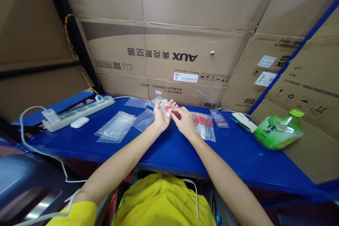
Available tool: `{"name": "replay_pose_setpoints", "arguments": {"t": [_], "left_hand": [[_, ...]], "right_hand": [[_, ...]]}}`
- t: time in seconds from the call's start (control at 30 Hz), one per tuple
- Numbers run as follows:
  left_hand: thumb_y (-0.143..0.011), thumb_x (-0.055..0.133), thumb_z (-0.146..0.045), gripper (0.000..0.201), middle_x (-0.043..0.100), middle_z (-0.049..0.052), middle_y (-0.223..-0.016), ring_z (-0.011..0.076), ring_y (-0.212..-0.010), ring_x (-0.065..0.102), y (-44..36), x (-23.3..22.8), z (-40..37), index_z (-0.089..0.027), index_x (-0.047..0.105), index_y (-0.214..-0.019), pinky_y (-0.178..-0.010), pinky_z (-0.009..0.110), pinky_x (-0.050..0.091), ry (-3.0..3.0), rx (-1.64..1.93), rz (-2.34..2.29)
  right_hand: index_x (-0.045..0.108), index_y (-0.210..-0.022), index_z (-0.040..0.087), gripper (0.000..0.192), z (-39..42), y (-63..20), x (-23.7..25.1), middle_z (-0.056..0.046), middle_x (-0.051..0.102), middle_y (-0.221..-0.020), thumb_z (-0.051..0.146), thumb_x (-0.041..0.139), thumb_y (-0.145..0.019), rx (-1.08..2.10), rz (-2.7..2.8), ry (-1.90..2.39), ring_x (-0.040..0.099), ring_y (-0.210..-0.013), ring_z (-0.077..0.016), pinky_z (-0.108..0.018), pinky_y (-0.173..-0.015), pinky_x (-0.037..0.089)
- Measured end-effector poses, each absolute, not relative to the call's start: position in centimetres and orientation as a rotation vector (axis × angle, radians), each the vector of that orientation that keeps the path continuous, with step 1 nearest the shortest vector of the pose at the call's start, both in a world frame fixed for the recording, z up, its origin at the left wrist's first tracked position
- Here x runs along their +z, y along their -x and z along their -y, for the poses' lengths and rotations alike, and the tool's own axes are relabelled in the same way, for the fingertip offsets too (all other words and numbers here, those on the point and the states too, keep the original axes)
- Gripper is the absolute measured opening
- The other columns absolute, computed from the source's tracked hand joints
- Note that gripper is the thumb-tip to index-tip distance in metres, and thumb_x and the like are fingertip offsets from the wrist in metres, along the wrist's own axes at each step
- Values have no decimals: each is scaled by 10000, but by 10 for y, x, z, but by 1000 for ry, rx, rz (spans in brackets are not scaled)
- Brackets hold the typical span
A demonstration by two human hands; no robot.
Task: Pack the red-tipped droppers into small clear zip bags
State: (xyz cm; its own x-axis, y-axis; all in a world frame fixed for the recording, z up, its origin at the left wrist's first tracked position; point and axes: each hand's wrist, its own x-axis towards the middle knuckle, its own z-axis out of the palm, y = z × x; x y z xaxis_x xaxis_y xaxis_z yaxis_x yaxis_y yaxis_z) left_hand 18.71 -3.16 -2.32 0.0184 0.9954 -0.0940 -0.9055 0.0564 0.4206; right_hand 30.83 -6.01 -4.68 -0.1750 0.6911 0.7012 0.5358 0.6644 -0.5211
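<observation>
Both hands, the left hand (160,117) and the right hand (185,123), are pinched together on a small clear bag (166,106) with red pieces, above the blue surface (169,148), beside a fuller bag of red pieces (204,125).

Straight ahead of me, the big cardboard box (169,60) standing at the far edge of the counter reads "AUX" upside down, with Chinese characters beside it. Its white sticker (185,77) is too small for me to read. At my right, the green bottle (278,131) carries large Chinese characters on its label.
</observation>
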Motion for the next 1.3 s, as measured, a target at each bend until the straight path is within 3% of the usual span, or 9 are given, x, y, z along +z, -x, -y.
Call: {"name": "replay_pose_setpoints", "arguments": {"t": [0.23,0.4,0.67,0.93,1.13,1.3], "left_hand": [[-975,515,-300,192,760,97,-885,250,-913,764,-192,-28,35,-161,647,-966,-977,431,588,-334,1434,-402],[-983,499,-299,193,764,98,-896,225,-829,750,-193,-29,35,-164,637,-973,-925,408,602,-356,1410,-420],[-967,506,-297,182,749,106,-920,253,-925,753,-190,-27,33,-165,632,-977,-969,434,589,-327,1407,-436],[-951,531,-300,149,748,84,-967,239,-957,745,-172,-16,28,-192,633,-959,-950,433,607,-270,1510,-439],[-955,513,-282,248,756,115,-1106,247,-1052,736,-164,-10,26,-170,691,-1087,-1009,427,600,-251,1552,-440],[-956,506,-304,297,753,123,-1082,252,-1040,739,-163,-10,24,-159,693,-1136,-1018,435,600,-213,1559,-437]], "right_hand": [[731,-898,230,125,56,-308,-47,-48,750,-899,188,617,-929,147,1795,1083,628,-834,-234,-342,-798,486],[710,-854,230,92,53,-310,-51,-27,705,-820,204,650,-919,82,1722,1139,602,-781,-225,-327,-743,441],[750,-873,222,134,58,-307,-46,-31,709,-847,248,645,-953,155,1740,1100,620,-767,-207,-319,-749,455],[769,-1081,238,217,50,-334,-43,-67,752,-1024,203,590,-965,4,1814,1225,634,-937,-247,-369,-878,478],[758,-1180,250,288,40,-361,-59,-129,776,-1079,178,697,-908,-126,2089,1570,578,-1101,-344,-473,-915,433],[764,-1096,231,168,37,-351,-69,-163,760,-1111,236,726,-933,-227,2246,1623,543,-1160,-365,-517,-938,412]]}}
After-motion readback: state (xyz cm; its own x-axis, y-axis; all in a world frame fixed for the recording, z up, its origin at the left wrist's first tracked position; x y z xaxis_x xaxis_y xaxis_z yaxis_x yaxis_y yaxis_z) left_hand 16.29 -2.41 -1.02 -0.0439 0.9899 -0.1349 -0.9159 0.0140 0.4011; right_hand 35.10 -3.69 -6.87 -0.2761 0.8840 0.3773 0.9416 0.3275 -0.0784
